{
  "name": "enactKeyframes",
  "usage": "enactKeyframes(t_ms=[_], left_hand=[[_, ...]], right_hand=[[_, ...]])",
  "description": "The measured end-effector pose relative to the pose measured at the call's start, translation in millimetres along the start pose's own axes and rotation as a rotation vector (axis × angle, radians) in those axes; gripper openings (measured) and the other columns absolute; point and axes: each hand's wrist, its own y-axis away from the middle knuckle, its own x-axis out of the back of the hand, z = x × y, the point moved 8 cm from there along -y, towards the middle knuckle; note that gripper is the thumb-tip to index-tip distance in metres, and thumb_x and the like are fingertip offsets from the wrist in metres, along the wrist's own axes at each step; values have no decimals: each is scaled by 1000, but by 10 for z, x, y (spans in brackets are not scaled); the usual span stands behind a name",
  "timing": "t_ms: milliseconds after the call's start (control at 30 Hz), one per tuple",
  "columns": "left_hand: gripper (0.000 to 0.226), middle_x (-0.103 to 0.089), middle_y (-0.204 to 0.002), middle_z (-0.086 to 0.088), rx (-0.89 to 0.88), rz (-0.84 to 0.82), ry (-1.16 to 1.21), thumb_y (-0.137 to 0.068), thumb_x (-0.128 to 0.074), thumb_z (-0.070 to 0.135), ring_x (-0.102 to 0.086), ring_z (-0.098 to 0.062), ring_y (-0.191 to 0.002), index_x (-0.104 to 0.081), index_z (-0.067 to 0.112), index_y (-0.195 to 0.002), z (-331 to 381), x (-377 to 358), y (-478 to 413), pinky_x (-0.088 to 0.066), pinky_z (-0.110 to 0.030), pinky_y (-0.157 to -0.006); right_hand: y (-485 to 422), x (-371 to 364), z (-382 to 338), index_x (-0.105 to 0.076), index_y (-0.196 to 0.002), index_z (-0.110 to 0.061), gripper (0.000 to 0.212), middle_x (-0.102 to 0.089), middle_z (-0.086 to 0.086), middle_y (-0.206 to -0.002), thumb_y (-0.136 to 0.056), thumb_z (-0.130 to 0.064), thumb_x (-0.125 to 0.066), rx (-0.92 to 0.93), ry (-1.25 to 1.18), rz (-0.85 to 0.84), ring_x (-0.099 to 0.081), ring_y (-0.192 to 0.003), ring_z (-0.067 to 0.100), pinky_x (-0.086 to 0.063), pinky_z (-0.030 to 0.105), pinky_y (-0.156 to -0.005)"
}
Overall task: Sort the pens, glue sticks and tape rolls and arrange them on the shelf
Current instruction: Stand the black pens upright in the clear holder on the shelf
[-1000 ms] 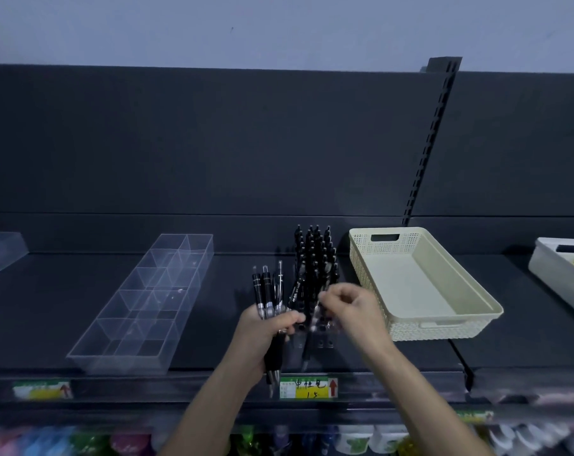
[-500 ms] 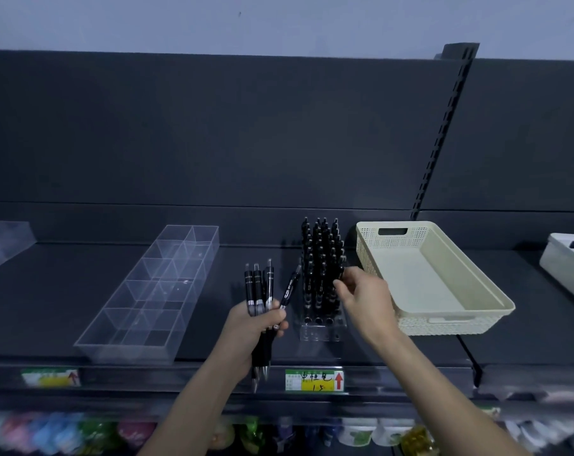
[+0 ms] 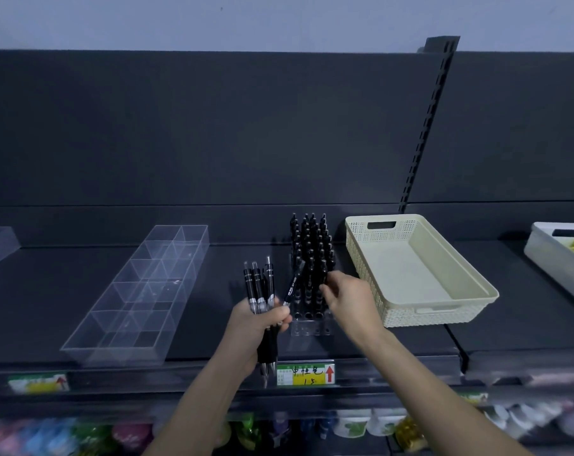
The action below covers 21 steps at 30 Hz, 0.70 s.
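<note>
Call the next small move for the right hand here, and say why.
Probably the right hand moves over to the left hand and takes the tilted pen sticking out of its pen bundle. The right fingertips are at the standing pens in the clear rack; whether they pinch one is unclear. The rack's front row of holes looks empty.
</note>
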Motion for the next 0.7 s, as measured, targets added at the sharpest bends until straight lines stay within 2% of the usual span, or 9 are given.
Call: enactKeyframes(t_ms=[100,233,333,433,500,567,633,700], left_hand=[[17,-63,-65,-5,-8,2,-9,-79,-62,-11,-62,-15,-61,-57,5,-75,4,-15,0,-55,-21,-58],[16,-63,-65,-5,-18,17,-9,-79,-62,-10,-62,-16,-62,-57,4,-77,38,-36,17,-54,-22,-60],[16,-63,-67,-6,-8,32,14,-79,-63,-10,-62,-17,-63,-57,5,-78,37,-48,20,-55,-23,-62],[17,-63,-62,-5,-9,23,8,-79,-63,-11,-61,-17,-62,-56,4,-76,19,-95,29,-54,-24,-62],[18,-64,-59,-3,-25,16,-12,-78,-63,-11,-61,-18,-62,-57,5,-75,28,-137,23,-54,-25,-62],[18,-63,-61,-4,-46,10,-44,-78,-63,-11,-61,-18,-62,-57,5,-75,37,-177,11,-53,-27,-64],[17,-62,-66,-6,-77,1,-92,-78,-64,-10,-60,-19,-65,-57,5,-76,52,-233,6,-53,-28,-65],[14,-63,-67,-7,-102,-12,-150,-78,-65,-8,-60,-20,-65,-59,5,-78,53,-295,6,-53,-28,-64]], right_hand=[[-17,-7,-3,-62,-105,-6,20,-68,11,-94,-94,-19,-51,23,16,-8,-61,-79,21,-41,23,-69],[-29,-16,-5,-61,-114,-7,27,-69,11,-103,-93,-22,-55,-10,-19,-51,-65,-87,24,-51,28,-82],[52,38,59,-63,-116,-6,32,-70,9,-107,-89,-23,-61,-63,-85,-16,-65,-94,19,-48,22,-86],[190,120,131,-70,-103,-6,22,-71,2,-88,-86,-19,-65,-140,-251,43,-62,-79,10,-44,16,-77],[251,131,68,-73,-91,-10,11,-68,-5,-77,-84,-17,-67,-163,-411,18,-61,-73,8,-47,18,-72],[253,106,-42,-74,-84,-13,8,-67,-7,-74,-83,-18,-68,-163,-528,-46,-62,-73,5,-48,15,-70],[216,91,-129,-71,-71,-10,15,-62,-4,-65,-82,-20,-69,-149,-557,-87,-54,-61,1,-43,13,-62],[182,97,-139,-58,-58,-8,28,-49,-6,-52,-83,-19,-68,-152,-513,-90,-42,-47,0,-34,12,-51]])
